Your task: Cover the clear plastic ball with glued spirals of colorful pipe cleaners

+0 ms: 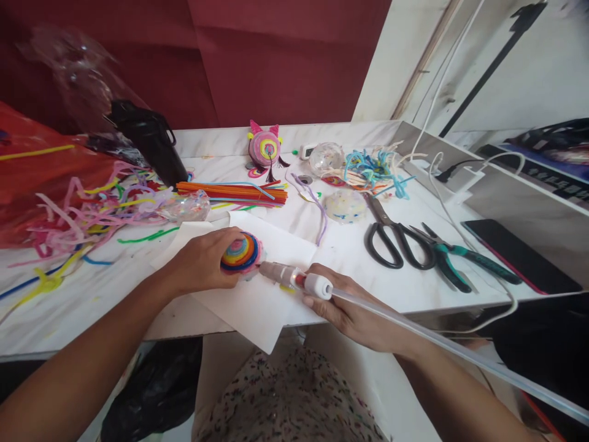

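Observation:
My left hand (207, 261) is closed around the side of a round craft piece (240, 253) with coiled rings of pink, orange, yellow and blue. In my right hand (345, 307) is a glue gun (285, 274), with a long clear glue stick (437, 334) running out of its back. The glue gun's nozzle points left, at the lower right edge of the round piece; I cannot tell whether it touches. Beneath both lies white paper (257, 313) at the table's front edge. My right fingers are partly hidden behind the gun.
Orange and red pipe cleaners (234, 192) lie behind the paper, near a finished pink round ornament (265, 149). To the right are black-handled scissors (391, 236), green-handled pliers (460, 255) and a phone (510, 255). Loose strips (87, 209) and a black bottle (147, 141) stand left.

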A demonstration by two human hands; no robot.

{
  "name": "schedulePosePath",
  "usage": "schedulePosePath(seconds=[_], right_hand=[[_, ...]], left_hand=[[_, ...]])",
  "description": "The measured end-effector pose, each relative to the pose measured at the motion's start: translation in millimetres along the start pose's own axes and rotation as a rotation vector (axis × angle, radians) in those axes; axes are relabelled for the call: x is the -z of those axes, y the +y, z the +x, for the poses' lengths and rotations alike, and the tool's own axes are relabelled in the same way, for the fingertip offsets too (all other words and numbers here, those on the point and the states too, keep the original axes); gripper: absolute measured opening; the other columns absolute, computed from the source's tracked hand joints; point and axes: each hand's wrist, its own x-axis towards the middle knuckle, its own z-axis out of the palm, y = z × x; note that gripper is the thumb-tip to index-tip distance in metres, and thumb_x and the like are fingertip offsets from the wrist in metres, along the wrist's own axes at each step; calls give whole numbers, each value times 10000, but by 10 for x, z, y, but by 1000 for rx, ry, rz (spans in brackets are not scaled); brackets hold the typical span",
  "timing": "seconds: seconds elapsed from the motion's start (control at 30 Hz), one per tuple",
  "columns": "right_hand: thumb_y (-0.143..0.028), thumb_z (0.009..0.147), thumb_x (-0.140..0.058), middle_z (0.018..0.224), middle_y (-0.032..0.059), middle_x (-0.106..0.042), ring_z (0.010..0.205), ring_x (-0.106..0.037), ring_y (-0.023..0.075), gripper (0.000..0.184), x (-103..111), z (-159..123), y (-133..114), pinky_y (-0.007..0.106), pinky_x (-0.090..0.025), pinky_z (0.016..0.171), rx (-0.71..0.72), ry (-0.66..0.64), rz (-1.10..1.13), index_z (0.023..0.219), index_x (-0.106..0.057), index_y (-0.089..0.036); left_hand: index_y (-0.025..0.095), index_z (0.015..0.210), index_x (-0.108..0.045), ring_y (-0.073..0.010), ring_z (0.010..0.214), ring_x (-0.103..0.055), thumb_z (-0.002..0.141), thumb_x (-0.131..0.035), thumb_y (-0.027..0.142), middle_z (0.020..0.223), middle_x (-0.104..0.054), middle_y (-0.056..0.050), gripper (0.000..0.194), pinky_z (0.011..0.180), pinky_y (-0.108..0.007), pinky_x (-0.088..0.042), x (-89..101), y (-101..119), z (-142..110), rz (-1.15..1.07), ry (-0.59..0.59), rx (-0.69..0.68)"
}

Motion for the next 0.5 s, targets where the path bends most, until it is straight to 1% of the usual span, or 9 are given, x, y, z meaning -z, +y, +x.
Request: schedulePosePath(seconds=[0.07, 0.17, 0.27, 0.4, 0.5], right_hand=[[-293, 1141, -485, 1086, 95, -681, 904, -669, 216, 147, 6, -5, -13, 367, -584, 835, -11, -1, 19, 1110, -605, -214], [-289, 1140, -488, 1087, 88, -675, 928, -674, 212, 135, 29, -26, -35, 354, -575, 838, -10, -2, 33, 1123, -601, -217], [-280, 1139, -490, 1056, 67, -660, 885, -654, 192, 118, 65, -60, -54, 333, -565, 815, 6, 6, 22, 1092, -584, -228], [-262, 1141, -483, 1006, 46, -634, 813, -612, 173, 108, 102, -100, -76, 318, -538, 764, 10, 2, -2, 1066, -554, -229], [-254, 1144, -473, 999, 43, -627, 808, -607, 170, 118, 119, -109, -105, 314, -526, 753, 1, -9, -11, 1040, -525, -231]], left_hand=[[272, 1351, -619, -424, 1224, -745, 718, -764, 412, 1425, -749, -110, 665, 1023, -517, -620, 2, 1, -12, -13, 4, 16], [279, 1339, -621, -401, 1168, -760, 722, -772, 433, 1343, -779, -80, 653, 974, -487, -625, 18, 17, -22, -56, 3, 53], [274, 1302, -625, -406, 1143, -771, 695, -763, 496, 1290, -791, -84, 661, 948, -498, -633, 42, 73, -6, -104, 23, 97], [279, 1268, -630, -419, 1167, -774, 663, -746, 510, 1295, -792, -94, 658, 968, -523, -638, 51, 151, 28, -149, 30, 118], [285, 1255, -632, -425, 1184, -773, 635, -759, 488, 1320, -787, -94, 664, 998, -539, -639, 43, 153, 34, -181, 40, 117]])
